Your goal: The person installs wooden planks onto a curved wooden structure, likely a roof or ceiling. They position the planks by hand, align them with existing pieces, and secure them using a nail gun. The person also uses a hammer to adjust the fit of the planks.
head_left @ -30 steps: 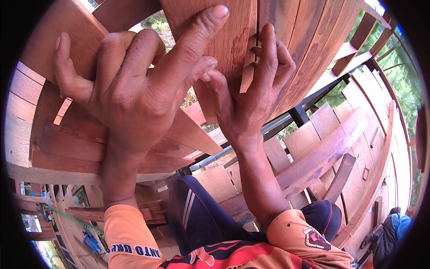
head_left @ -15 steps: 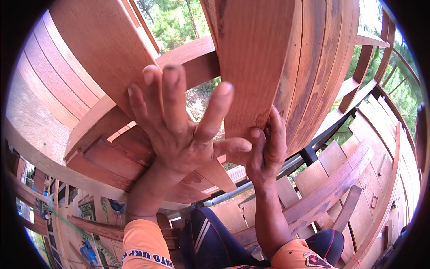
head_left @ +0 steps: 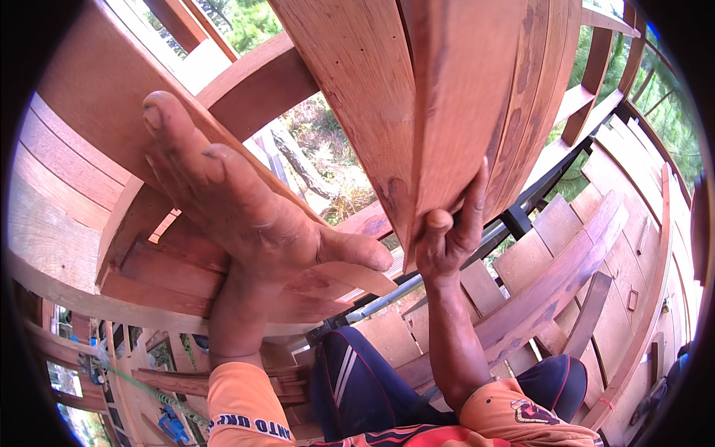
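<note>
At the top middle, a long, flat, reddish-brown wooden plank (head_left: 465, 97) leans beside a row of stained brown wooden boards (head_left: 538, 97). The right hand's (head_left: 447, 249) fingers grip its low end. The left hand (head_left: 257, 220) is open, thumb stuck out, near a wide, smooth brown wooden board (head_left: 104, 82).

Bright outdoor daylight, bleached glare on far-right planks (head_left: 679, 253), curved fisheye distortion, black corners
</note>
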A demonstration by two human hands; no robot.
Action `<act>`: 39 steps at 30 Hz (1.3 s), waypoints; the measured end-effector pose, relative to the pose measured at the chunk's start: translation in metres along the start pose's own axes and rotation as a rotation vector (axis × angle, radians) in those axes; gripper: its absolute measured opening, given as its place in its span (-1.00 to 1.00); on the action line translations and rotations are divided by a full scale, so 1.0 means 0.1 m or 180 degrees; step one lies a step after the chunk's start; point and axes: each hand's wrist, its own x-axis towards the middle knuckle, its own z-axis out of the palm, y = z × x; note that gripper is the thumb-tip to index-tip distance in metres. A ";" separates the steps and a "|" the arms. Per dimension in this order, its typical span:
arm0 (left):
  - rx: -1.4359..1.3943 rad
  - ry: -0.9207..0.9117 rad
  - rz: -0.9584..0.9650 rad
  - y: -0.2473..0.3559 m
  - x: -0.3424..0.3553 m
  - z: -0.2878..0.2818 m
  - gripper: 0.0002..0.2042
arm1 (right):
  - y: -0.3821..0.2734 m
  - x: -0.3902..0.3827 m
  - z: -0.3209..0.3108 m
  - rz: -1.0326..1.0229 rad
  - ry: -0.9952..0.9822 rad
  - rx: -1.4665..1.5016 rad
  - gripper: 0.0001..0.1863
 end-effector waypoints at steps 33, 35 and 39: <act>0.1340 -0.0355 -0.0045 0.14 0.00 0.13 -0.17 | -0.09 -0.67 -0.09 0.0597 -0.0941 -0.0855 -0.52; 0.1430 -0.0359 0.0044 0.10 0.01 0.11 -0.20 | -0.06 -0.65 -0.12 0.0571 -0.0931 -0.0720 -0.60; 0.1494 -0.0444 0.0141 0.10 0.02 0.05 -0.23 | -0.11 -0.50 -0.16 0.0830 -0.0973 -0.0419 -0.77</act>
